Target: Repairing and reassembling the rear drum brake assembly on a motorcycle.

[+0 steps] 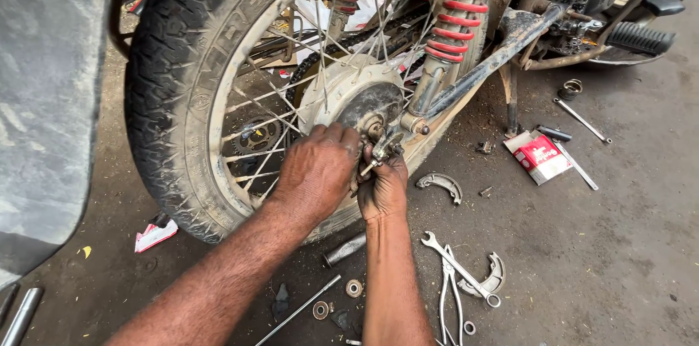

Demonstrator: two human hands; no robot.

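From the head view, both my hands are at the hub of the rear wheel (196,91) of the motorcycle. My left hand (317,171) is curled over the brake drum plate (349,91), the fingers pressed against it near the axle. My right hand (382,186) is just beside it and pinches a small metal lever piece (382,151), which sits below the axle end, close to the lower mount of the red shock spring (455,18).

I judge I am at the step of fitting or freeing this small part at the drum (which of the two I cannot tell). The next move, I think, calls for a steady left hand on the plate and a fine turn from the right fingers.

On the floor (619,244) near my right arm lie a spanner (459,267), pliers (448,295) and two brake shoes (440,184).
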